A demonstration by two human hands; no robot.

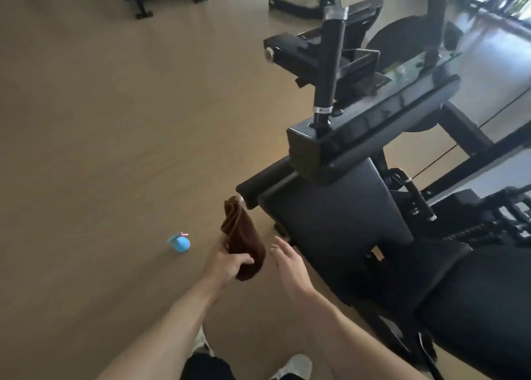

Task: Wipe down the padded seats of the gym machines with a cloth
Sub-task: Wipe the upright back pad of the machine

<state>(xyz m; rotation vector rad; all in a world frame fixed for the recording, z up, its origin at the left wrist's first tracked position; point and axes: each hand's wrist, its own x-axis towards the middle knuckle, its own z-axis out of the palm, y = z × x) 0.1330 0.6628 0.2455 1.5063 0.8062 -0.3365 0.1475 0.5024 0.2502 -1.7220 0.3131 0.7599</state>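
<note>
Head view: we bring the brown cloth [243, 238] to the black seat pad [330, 224].
Left hand [227, 267] grips the cloth, left of the pad; right hand [287, 261] spreads empty fingers. Wiping seems not begun; next we must press the cloth on the pad.

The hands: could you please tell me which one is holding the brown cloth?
The left hand grips the brown cloth; the right hand is open, holding nothing.
</note>
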